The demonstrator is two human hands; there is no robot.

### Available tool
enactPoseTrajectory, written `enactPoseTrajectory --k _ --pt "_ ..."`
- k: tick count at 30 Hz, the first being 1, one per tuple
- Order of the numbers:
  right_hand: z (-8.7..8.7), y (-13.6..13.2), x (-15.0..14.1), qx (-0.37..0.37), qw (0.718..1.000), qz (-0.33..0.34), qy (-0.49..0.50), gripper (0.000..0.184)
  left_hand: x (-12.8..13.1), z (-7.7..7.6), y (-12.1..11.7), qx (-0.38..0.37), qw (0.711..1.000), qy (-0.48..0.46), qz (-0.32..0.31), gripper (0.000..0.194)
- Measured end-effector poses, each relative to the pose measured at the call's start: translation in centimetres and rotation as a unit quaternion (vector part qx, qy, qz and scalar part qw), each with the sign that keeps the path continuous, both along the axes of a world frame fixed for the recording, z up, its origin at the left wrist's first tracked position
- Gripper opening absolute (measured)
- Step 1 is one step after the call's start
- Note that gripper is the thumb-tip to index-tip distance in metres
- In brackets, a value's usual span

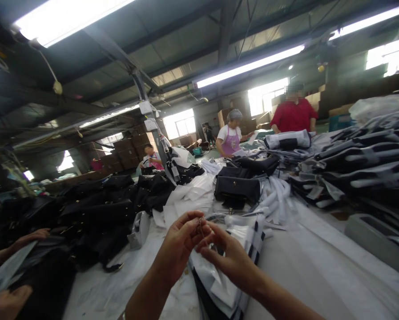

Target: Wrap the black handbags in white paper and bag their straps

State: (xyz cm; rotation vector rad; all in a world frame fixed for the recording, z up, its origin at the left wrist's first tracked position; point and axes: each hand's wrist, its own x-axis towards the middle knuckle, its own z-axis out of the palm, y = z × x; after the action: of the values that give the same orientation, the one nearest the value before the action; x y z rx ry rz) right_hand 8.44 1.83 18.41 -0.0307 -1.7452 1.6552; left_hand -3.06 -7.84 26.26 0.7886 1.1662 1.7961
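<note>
Inspector A: State of the fingers?
Inspector B: Left hand [177,240] and right hand [232,253]: fingers pinching one thin cord [201,228], presumably two-handed because it is slender. One wrapped bag [223,291] lies beneath, at five o'clock.
Inspector A: Counts around the hands?
Inspector B: One flap bag [237,188], one o'clock. Black bags [102,213], ten o'clock, overlap; uncountable.

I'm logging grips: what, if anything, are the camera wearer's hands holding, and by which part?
The left hand and right hand hold a thin strand at their fingers; which part of it they grip is too blurred to tell.
</note>
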Motion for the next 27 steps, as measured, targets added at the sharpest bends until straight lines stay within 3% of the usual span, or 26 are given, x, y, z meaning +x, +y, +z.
enactPoseTrajectory --k 2,5,9,13,15,21,24,27 --pt "-0.4 0.4 0.0 -0.065 0.998 0.018 -0.017 0.046 -0.2 -0.2 0.0 0.004 1.0 0.001 0.007 0.024" --pt "-1.0 1.3 0.8 -0.121 0.991 0.036 -0.048 0.041 -1.2 -1.2 -0.2 0.005 1.0 -0.007 0.022 0.02" --pt "-1.6 2.0 1.5 -0.137 0.985 0.054 -0.094 0.044 -2.5 -3.1 -0.1 -0.009 0.999 -0.029 0.039 0.019" --pt "-2.5 2.3 0.7 -0.251 0.959 0.108 -0.069 0.06 -3.5 -4.5 0.1 -0.019 0.998 -0.039 0.053 0.021" --pt "-2.8 2.3 0.2 -0.274 0.951 0.126 -0.065 0.06 -3.9 -5.0 0.1 -0.023 0.998 -0.035 0.055 0.022" --pt "-3.1 2.8 -0.3 -0.154 0.965 0.065 -0.201 0.044 -5.5 -7.0 0.3 -0.054 0.995 0.052 0.063 0.026" --pt "-4.2 3.7 -0.5 -0.052 0.97 -0.015 -0.237 0.045 -8.1 -9.8 0.6 -0.114 0.978 0.141 0.101 0.031" --pt "-6.1 4.6 -0.7 0.001 0.966 -0.075 -0.246 0.045 -11.1 -13.8 0.4 -0.226 0.943 0.202 0.139 0.018"
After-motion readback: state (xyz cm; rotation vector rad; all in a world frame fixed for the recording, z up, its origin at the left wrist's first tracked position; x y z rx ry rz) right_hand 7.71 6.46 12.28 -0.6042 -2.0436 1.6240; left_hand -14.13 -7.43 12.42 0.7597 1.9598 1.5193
